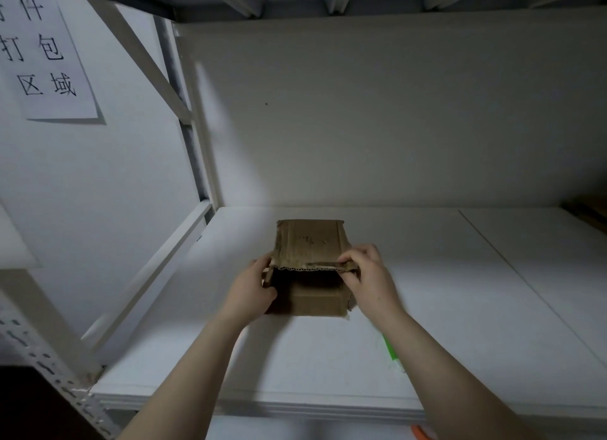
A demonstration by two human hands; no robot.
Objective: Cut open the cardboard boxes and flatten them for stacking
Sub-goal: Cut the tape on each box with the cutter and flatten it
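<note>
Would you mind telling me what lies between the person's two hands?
In the head view, the cardboard box lies between them; the left hand holds its left side, the right hand pinches its top flap.

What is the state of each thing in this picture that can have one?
cardboard box: near end open, not yet flat.
left hand: grips the box's left side.
right hand: pinches the top panel's near edge.
green object: lies on the white shelf, blurred.
paper sign: stuck on the wall.
</note>
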